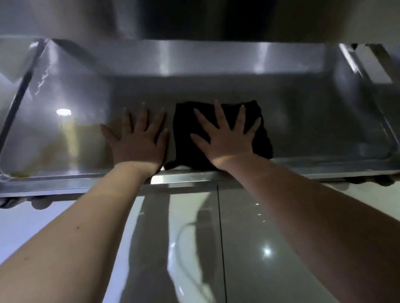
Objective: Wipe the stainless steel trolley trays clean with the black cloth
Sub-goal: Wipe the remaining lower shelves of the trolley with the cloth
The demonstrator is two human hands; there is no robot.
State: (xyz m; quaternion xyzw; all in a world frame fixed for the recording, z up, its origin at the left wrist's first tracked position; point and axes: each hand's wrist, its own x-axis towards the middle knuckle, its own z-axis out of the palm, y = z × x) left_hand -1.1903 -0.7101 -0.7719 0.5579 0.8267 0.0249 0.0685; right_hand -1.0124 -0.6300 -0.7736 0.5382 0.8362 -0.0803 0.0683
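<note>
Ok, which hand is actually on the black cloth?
The right hand, spread flat on the black cloth; the left hand rests on the bare tray beside it.

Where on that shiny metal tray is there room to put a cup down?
Bare steel lies on the stainless steel tray between the black cloth and the right rim, and between the left hand and the left rim, though that side shows a yellowish stain. The front middle is crowded: both hands lie flat, the right hand on the cloth.
</note>
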